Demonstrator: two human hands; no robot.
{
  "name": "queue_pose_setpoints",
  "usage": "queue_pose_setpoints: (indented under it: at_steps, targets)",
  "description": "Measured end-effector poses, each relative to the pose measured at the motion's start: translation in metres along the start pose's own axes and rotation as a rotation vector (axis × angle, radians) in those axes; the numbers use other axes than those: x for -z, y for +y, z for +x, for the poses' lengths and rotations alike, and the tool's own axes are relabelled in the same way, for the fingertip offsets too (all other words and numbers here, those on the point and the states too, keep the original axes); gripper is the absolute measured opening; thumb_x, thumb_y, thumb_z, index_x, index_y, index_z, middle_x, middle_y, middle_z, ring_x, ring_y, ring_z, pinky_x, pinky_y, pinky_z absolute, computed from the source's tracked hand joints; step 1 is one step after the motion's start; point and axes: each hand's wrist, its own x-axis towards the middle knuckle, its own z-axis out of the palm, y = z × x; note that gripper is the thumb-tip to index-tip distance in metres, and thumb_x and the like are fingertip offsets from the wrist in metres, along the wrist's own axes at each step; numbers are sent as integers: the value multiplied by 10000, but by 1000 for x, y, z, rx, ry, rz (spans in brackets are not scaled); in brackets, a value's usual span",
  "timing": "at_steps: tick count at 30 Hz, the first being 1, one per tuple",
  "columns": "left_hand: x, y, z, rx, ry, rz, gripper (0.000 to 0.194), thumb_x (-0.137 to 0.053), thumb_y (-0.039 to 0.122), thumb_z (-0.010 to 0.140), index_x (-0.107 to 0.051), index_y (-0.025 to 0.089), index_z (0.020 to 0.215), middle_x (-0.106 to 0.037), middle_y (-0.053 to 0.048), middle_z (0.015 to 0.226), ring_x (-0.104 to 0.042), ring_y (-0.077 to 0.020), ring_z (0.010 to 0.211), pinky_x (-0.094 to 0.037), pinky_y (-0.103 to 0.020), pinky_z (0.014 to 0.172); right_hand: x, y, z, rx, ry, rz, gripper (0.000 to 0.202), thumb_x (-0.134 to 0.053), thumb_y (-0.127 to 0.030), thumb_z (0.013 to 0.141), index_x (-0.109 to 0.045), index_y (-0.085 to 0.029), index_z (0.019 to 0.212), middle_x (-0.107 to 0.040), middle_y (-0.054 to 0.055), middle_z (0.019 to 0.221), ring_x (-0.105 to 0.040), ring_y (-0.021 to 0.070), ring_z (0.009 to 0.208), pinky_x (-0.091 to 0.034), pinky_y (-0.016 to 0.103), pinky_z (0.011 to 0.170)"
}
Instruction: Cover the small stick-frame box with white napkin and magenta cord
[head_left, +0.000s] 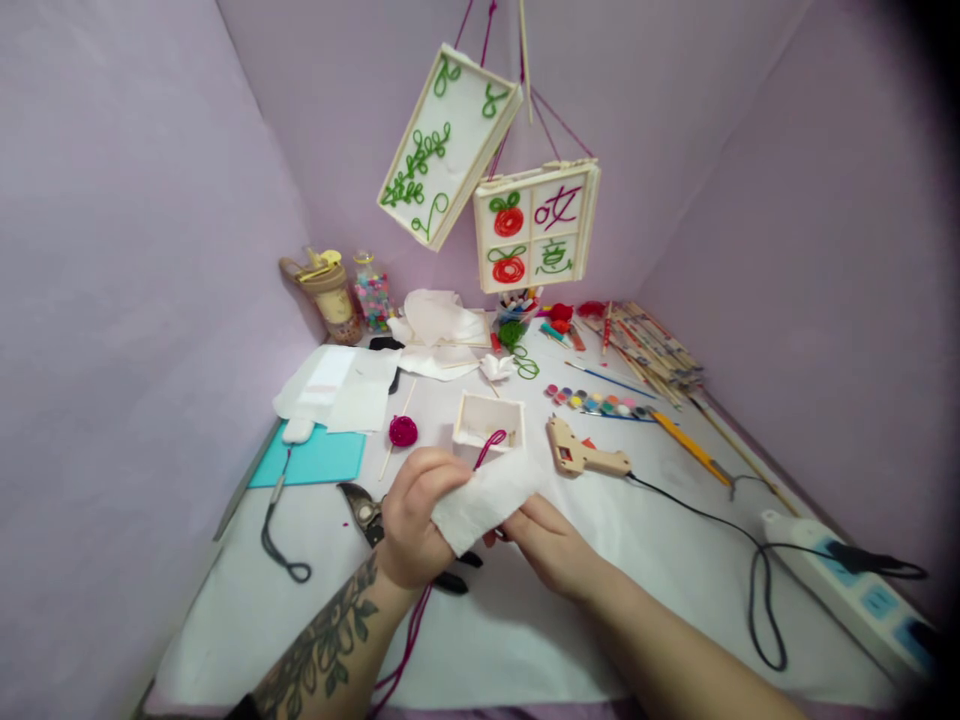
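Note:
My left hand [420, 510] pinches a strip of white paper [487, 500] at its left end, with the strip tilted up to the right. A magenta cord loop [491, 446] rises behind the paper beside my left fingers. My right hand [551, 545] is closed under the paper's right part. A small dark thing shows at its fingertips, mostly hidden, and I cannot make out what it is. Just beyond the paper stands a small open box [490, 408] with pale wooden edges and white sides. Pruning shears [363, 508] lie partly beneath my left hand.
A glue gun [581, 450] lies to the right, its cable running to a power strip [847, 580]. Two decorated frame boxes [454, 145] hang above the table's back. Paint pots [600, 402], a magenta yarn ball [403, 431], a turquoise board [322, 458] and wooden sticks [652, 345] surround the work.

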Motion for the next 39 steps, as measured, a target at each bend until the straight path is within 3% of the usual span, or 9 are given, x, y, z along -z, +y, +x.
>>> queue_pose_setpoints:
  at_steps: [11, 14, 17, 20, 29, 33, 35, 39]
  targets:
    - [-1, -3, 4, 100, -25, 10, 143, -653, 186, 829, -630, 164, 969, -666, -58, 888, -643, -168, 835, -536, -286, 746, -5, -7, 4, -21, -31, 57, 445, -405, -575, 967, -565, -174, 861, -538, 0, 679, -451, 115, 575, -333, 259, 536]
    - [-4, -4, 8, 290, -90, -64, 76, -610, 185, 837, -653, 165, 896, -676, -48, 842, -645, -165, 789, -525, -279, 719, -5, -9, 5, -83, -32, 106, 442, -414, -587, 953, -562, -171, 932, -561, -8, 657, -468, 102, 501, -300, 237, 454]
    - [-8, -5, 8, 649, -179, -243, 131, -616, 275, 848, -664, 157, 823, -663, -20, 741, -620, -147, 681, -493, -250, 652, -5, -9, 6, -144, 10, 142, 448, -452, -585, 928, -544, -166, 1057, -611, 0, 708, -531, 105, 481, -296, 219, 407]
    - [-14, -6, 5, 946, -135, -442, 246, -650, 387, 839, -676, 150, 774, -647, 3, 692, -592, -132, 663, -462, -226, 651, -5, -9, 6, -201, 45, 173, 470, -485, -590, 899, -529, -162, 1087, -644, 8, 734, -577, 110, 470, -296, 206, 382]
    - [-20, -7, 8, 1260, 36, -811, 301, -830, 376, 636, -710, 130, 761, -675, 2, 672, -598, -124, 642, -461, -224, 648, -4, -7, 6, -255, 90, 234, 486, -496, -595, 886, -528, -159, 1097, -671, 7, 718, -616, 121, 456, -317, 199, 370]
    - [-21, -6, 12, 1370, 50, -931, 322, -823, 356, 639, -718, 108, 816, -722, -52, 722, -668, -190, 709, -518, -289, 692, -4, -7, 4, -249, 83, 205, 485, -498, -600, 882, -542, -162, 1088, -661, 16, 718, -582, 119, 436, -263, 199, 350]
    - [-22, -6, 13, 1365, 75, -956, 370, -812, 344, 655, -724, 100, 919, -753, -97, 846, -699, -238, 821, -541, -341, 773, -3, -8, 3, -167, 160, 148, 448, -536, -584, 872, -564, -170, 1040, -642, 11, 709, -514, 97, 421, -259, 206, 363]
    - [-21, -2, 14, 1350, 35, -1000, 459, -798, 331, 681, -708, 97, 1065, -748, -146, 1030, -699, -284, 963, -542, -388, 863, 9, -13, 4, 58, 557, 8, 351, -708, -478, 801, -573, -204, 974, -541, -38, 670, -401, 76, 483, -305, 212, 437]
